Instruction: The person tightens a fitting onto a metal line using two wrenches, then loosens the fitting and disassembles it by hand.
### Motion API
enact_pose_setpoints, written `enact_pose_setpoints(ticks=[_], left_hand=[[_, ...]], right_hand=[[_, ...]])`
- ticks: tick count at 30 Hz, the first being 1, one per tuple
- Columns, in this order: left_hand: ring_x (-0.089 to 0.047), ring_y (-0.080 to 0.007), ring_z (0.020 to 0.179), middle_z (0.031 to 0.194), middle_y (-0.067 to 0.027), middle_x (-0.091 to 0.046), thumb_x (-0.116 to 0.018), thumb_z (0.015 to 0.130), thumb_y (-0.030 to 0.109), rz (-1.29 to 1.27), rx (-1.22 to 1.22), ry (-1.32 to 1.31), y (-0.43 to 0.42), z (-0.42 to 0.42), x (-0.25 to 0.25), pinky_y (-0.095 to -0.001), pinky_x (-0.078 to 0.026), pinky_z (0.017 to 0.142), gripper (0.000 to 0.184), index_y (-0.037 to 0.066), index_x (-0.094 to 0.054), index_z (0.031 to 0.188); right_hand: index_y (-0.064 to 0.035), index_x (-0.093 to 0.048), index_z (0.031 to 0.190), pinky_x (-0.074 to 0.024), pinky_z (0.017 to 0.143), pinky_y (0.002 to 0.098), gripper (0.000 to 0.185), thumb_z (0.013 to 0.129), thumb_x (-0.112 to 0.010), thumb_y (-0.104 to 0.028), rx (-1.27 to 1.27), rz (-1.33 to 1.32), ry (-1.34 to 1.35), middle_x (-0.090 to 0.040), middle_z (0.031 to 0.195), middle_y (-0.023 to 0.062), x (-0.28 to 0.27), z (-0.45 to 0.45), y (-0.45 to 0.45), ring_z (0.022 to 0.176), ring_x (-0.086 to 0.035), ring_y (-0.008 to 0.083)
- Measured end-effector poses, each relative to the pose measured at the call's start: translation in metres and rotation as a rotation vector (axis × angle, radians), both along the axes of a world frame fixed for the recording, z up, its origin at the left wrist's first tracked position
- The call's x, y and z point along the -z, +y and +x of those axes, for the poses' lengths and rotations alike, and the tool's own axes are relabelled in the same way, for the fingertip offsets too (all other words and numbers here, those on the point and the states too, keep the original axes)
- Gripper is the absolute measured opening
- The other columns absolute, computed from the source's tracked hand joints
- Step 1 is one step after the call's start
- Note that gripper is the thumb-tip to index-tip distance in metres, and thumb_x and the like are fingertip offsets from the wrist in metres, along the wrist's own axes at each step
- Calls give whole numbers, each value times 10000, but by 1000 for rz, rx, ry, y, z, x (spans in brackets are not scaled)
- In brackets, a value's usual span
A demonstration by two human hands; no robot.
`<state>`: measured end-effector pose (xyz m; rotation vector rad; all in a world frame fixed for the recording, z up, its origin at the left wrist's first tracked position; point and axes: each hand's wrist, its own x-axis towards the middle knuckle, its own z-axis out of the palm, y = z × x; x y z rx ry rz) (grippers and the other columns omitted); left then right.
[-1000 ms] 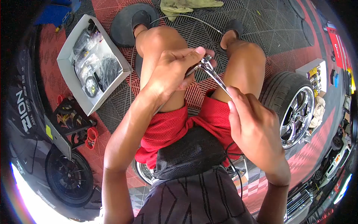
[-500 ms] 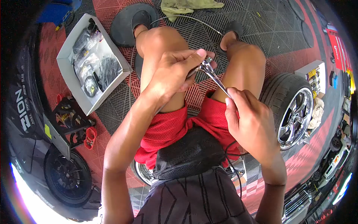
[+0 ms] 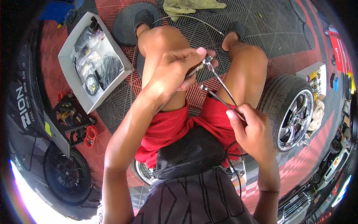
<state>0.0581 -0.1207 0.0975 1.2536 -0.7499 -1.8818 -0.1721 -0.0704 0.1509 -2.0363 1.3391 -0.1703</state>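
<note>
Over my lap, my left hand [image 3: 175, 71] is closed around a thin hose whose metal end fitting [image 3: 200, 68] sticks out past the thumb. My right hand [image 3: 251, 128] grips the lower ends of two slim chrome wrenches. The upper wrench [image 3: 225, 85] has its head at the fitting, beside my left thumb tip. Spread away from it, the lower wrench [image 3: 217, 97] has its ring head free in the air above my red shorts. Some left fingers are hidden behind the hand.
A white box [image 3: 118, 84] of bagged parts sits at left, near a black tool holder [image 3: 71, 115]. A tyre on a chrome wheel [image 3: 287, 108] lies at right. A cable [image 3: 190, 16] and a cloth [image 3: 190, 7] lie by my feet. A dark car [image 3: 28, 97] borders the left.
The two wrenches were close together and now spread into a V, the lower one's head swung down from the fitting. My right hand has moved slightly down and turned; my left stays nearly still.
</note>
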Motion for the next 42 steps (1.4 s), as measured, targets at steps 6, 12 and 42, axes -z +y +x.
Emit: enact_pose_setpoints(ticks=[6, 12, 42], left_hand=[[-311, -34, 396, 940, -90, -691, -491, 999, 296, 22, -20, 55, 3, 2, -2, -188, -242, 381, 395, -35, -602, 1185], [-319, -45, 418, 862, -59, -666, -476, 998, 235, 16, -20, 65, 6, 9, -3, -198, -233, 383, 326, -9, -643, 1136], [-568, -74, 528, 817, -109, -685, -714, 848, 76, -95, -123, -110, 24, 3, 0, -181, -411, 414, 324, -81, -575, 1095]], right_hand=[[-31, -507, 837, -430, 459, 360, 348, 785, -793, -223, 85, -371, -128, -505, 632, 63, 15, 0, -23, 491, -521, 229], [12, -567, 867, -455, 479, 299, 255, 791, -770, -123, 118, -251, -490, -550, 651, 58, 61, 29, -32, 528, -561, 160], [11, -674, 909, -444, 481, 228, 136, 897, -657, -123, 287, 234, -707, -681, 689, 48, 57, 17, -42, 546, -585, 68]])
